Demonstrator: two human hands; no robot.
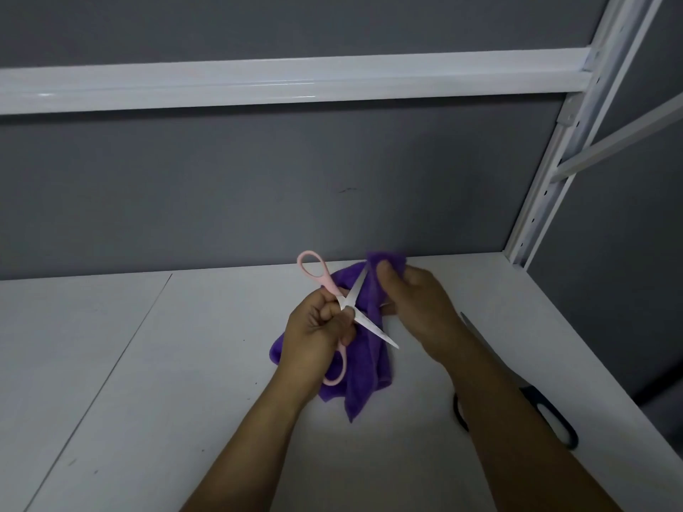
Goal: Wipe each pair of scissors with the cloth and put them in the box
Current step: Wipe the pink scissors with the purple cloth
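Note:
My left hand (pixel 318 332) grips the pink-handled scissors (pixel 313 268) near their pivot, with the blades spread wide open. One blade points up and right into the purple cloth (pixel 364 378); the other points down and right. My right hand (pixel 417 308) pinches the top of the cloth around the tip of the upper blade. The rest of the cloth hangs down under both hands toward the white shelf surface (pixel 148 364). No box is in view.
A second pair of scissors with black handles (pixel 554 419) lies on the shelf at the right, partly hidden by my right forearm. A grey back wall, a white shelf beam (pixel 258 83) above and a white upright post (pixel 547 179) at the right enclose the space.

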